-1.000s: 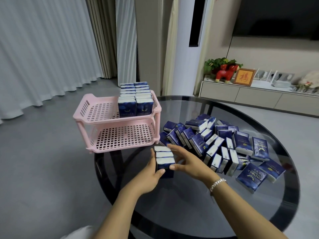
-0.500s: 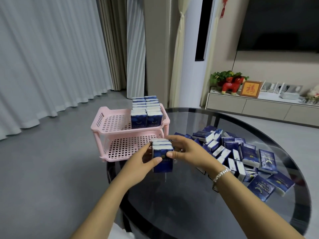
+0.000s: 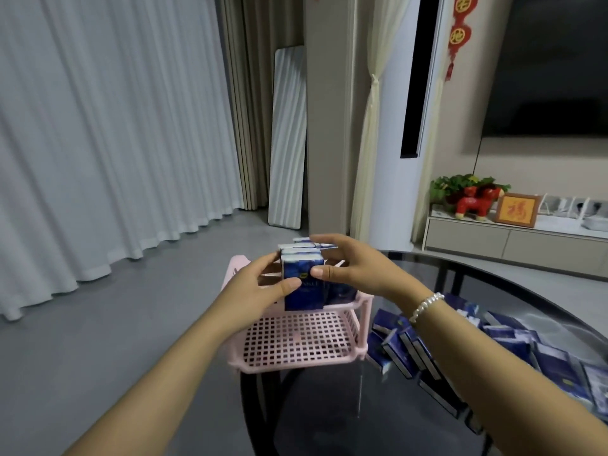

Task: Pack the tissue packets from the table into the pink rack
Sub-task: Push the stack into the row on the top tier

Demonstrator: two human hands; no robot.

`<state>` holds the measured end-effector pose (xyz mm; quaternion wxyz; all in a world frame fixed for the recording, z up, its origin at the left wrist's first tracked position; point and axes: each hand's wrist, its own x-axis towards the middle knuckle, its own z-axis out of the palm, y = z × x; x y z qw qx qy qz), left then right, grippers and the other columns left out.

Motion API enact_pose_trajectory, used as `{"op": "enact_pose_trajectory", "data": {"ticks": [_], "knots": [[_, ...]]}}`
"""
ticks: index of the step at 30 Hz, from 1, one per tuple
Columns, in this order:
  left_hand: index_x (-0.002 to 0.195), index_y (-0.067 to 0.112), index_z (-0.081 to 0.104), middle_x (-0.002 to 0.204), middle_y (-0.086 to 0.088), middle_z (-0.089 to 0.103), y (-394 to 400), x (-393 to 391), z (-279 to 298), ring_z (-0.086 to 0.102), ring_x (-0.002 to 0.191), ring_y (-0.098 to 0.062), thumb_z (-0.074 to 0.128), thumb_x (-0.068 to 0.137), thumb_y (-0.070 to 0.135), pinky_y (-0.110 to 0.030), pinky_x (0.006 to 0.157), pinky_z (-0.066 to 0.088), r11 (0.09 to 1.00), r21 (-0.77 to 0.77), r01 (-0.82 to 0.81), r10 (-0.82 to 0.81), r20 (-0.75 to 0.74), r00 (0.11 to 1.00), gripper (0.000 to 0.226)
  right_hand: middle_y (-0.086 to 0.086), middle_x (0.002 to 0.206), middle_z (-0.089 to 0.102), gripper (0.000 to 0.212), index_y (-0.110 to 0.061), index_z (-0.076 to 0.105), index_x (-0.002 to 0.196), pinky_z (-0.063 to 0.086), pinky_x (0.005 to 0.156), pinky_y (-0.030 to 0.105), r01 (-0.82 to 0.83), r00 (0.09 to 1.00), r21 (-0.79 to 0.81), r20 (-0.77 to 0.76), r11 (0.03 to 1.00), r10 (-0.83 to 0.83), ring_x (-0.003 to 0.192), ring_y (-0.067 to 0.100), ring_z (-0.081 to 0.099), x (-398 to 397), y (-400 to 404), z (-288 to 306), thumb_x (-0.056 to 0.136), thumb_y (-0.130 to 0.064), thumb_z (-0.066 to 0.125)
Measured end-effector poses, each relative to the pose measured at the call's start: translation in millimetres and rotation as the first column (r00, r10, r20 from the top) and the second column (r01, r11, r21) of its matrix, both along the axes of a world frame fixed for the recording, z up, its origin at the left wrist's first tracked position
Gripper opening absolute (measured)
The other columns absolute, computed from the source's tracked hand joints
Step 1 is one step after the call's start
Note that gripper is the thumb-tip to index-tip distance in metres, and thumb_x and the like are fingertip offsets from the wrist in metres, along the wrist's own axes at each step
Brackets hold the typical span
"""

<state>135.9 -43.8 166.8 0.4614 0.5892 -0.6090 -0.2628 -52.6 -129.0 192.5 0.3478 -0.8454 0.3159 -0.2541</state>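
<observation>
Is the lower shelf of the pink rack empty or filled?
Empty, as far as visible: the lower shelf shows only its bare pink grid. Its back part is hidden by the hands and held packets.

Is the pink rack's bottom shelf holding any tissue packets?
No, the lower perforated shelf of the pink plastic rack is bare; both hands hold the blue tissue packets at its upper tier.

A round dark glass table [image 3: 513, 284] with a black rim carries everything. At its left edge stands the pink rack [image 3: 297, 352], whose perforated lower shelf sits just above the glass. Right of the rack, a loose heap of blue tissue packets [image 3: 513, 343] lies directly on the tabletop, some flat, some tilted against each other; motion blur makes their number hard to judge. The table stands on a grey floor [image 3: 125, 311].
</observation>
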Motion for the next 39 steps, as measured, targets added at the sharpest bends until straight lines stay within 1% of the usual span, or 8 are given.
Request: {"op": "enact_pose_trajectory", "data": {"ticks": [4,7,11,19,24,28,36,39], "knots": [[0.136,0.025,0.048,0.126,0.008,0.061,-26.4,32.8,7.5,0.058,0.115,-0.009,0.07,0.081,0.029,-0.038,0.103,0.045,0.999,0.028,-0.019,0.019,-0.002,1.0,0.059,-0.005,0.132,0.057,0.071,-0.027,0.033,0.142,0.047,0.095,0.031,0.006,1.0,-0.006,-0.024,1.0,-0.006,0.109,0.008,0.057,33.5,-29.3,6.5,0.081,-0.043,0.066],[0.142,0.024,0.04,0.133,0.01,0.052,-51.2,54.4,8.7,0.053,0.12,-0.011,0.072,0.081,0.024,-0.034,0.106,0.041,0.998,0.049,-0.044,0.043,0.025,0.999,0.069,-0.003,0.139,0.05,0.073,-0.024,0.03,0.144,0.039,0.106,0.034,0.011,0.998,0.017,-0.06,1.0,-0.01,0.125,0.013,0.048,57.7,-52.6,6.8,0.082,-0.039,0.067],[0.142,0.027,0.036,0.131,0.011,0.051,-86.9,74.4,-3.9,0.051,0.122,-0.011,0.073,0.081,0.016,-0.037,0.108,0.039,0.992,0.125,-0.025,0.014,0.094,0.995,0.072,-0.003,0.14,0.047,0.071,-0.019,0.033,0.142,0.032,0.097,0.02,0.023,0.981,-0.014,-0.19,1.0,-0.026,0.13,0.011,0.041,80.0,-80.6,0.5,0.082,-0.034,0.068],[0.141,0.023,0.031,0.134,0.008,0.05,-124.8,76.9,-43.8,0.052,0.114,-0.007,0.073,0.081,0.018,-0.028,0.099,0.044,0.97,0.241,-0.034,-0.008,0.172,0.985,0.073,0.002,0.146,0.032,0.07,-0.024,0.038,0.139,0.026,0.105,0.039,0.087,0.841,-0.249,-0.501,0.965,-0.205,0.133,0.025,0.023,97.9,-109.8,-23.8,0.079,-0.048,0.065],[0.148,0.041,-0.005,0.138,0.002,0.051,-129.8,72.5,-57.8,0.057,0.115,-0.019,0.065,0.087,0.026,-0.04,0.099,0.047,0.969,0.237,-0.07,0.016,0.222,0.975,0.095,0.002,0.152,0.02,0.073,-0.022,0.033,0.143,0.02,0.109,0.04,0.073,0.824,-0.304,-0.518,0.95,-0.23,0.136,0.028,0.019,100.4,-110.6,-30.8,0.081,-0.048,0.062],[0.147,0.045,0.006,0.135,-0.004,0.055,-129.2,70.0,-57.5,0.056,0.115,-0.02,0.058,0.092,0.03,-0.033,0.097,0.046,0.97,0.226,-0.092,0.018,0.31,0.95,0.077,0.0,0.15,0.024,0.064,-0.033,0.031,0.143,0.019,0.11,0.042,0.07,0.868,-0.284,-0.455,0.956,-0.199,0.136,0.026,0.02,96.7,-110.3,-30.9,0.086,-0.045,0.058],[0.149,0.04,-0.003,0.118,0.001,0.053,-131.1,67.9,-49.0,0.055,0.089,-0.007,0.048,0.097,0.03,-0.019,0.072,0.043,0.96,0.274,-0.055,-0.043,0.337,0.941,0.074,-0.001,0.149,0.028,0.052,-0.035,0.038,0.14,0.019,0.107,0.042,0.073,0.844,-0.325,-0.484,0.943,-0.232,0.134,0.026,0.022,101.4,-108.3,-33.0,0.09,-0.046,0.05],[0.148,0.044,-0.005,0.136,0.002,0.047,-132.7,73.2,-52.7,0.053,0.112,-0.014,0.048,0.097,0.032,-0.029,0.094,0.046,0.96,0.277,-0.041,-0.042,0.286,0.957,0.075,-0.001,0.149,0.027,0.055,-0.033,0.035,0.141,0.019,0.108,0.043,0.065,0.855,-0.311,-0.473,0.948,-0.214,0.135,0.026,0.021,99.3,-105.2,-31.1,0.09,-0.044,0.051]]}}
